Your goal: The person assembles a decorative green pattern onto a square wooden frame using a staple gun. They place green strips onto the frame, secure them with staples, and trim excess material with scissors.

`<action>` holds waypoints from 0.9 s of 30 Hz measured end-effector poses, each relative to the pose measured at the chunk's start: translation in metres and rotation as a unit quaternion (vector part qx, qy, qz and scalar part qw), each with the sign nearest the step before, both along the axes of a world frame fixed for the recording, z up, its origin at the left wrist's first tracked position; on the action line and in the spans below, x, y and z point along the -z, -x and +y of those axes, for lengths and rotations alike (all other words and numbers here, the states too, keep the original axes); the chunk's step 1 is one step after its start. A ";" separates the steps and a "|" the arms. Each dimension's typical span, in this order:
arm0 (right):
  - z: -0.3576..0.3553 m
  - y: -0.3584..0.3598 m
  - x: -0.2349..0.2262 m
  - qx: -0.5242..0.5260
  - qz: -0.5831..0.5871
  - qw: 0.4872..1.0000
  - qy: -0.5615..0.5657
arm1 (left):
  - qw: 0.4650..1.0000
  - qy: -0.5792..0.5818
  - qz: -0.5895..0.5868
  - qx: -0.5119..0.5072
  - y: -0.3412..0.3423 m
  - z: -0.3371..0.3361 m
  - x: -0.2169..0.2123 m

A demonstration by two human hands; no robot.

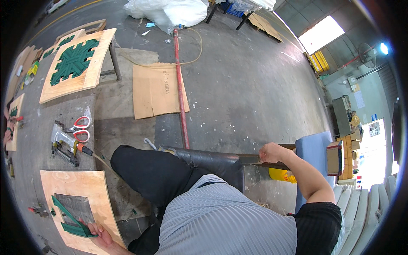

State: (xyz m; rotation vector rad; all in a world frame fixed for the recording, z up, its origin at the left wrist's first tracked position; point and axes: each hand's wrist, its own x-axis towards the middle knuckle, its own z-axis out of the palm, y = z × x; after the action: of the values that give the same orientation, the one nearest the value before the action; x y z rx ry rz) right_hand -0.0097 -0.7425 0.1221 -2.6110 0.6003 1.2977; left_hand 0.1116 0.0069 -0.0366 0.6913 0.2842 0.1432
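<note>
At the lower left, my left hand (100, 236) is closed on the ends of green straps (76, 229) that lie over a plywood board (95, 187) with a rectangular opening. One strap runs up along the opening's side; others lie below it. Out to the right, my right hand (272, 153) is curled at a dark bar (250, 160) beside the black padded seat (212, 161). Whatever its fingers hold is too small or hidden to make out. Above the board lie red-and-white scissors (81, 128) and a staple gun (64, 142) with an orange hose fitting.
Another plywood board (95, 70) carries interwoven green straps. A co-worker's hand (7, 136) shows at the far left edge. On the floor are a cardboard sheet (155, 102) and a red pole (182, 102). A blue padded panel (312, 148) and a yellow container (280, 174) stand right.
</note>
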 end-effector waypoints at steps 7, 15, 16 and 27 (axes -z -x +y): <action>-0.008 -0.031 -0.002 -0.081 -0.018 0.996 0.020 | 0.993 0.094 0.049 -0.049 0.007 0.009 0.006; 0.140 -0.205 0.026 -0.048 -0.224 0.943 -0.242 | 0.951 -0.114 0.243 -0.152 -0.025 -0.049 -0.041; 0.176 -0.230 0.025 -0.115 -0.242 0.917 -0.297 | 0.956 -0.101 0.244 -0.128 -0.026 -0.047 -0.043; 0.572 -0.309 0.073 -0.063 0.149 0.832 -0.530 | 0.965 -0.075 0.237 -0.083 -0.023 -0.099 -0.055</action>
State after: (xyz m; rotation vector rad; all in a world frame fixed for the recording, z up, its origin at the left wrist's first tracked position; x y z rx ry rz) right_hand 0.2990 -0.1707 0.0492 -1.5457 -0.2597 1.4764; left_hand 0.1348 -0.0919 0.0183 0.8479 0.7988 0.1582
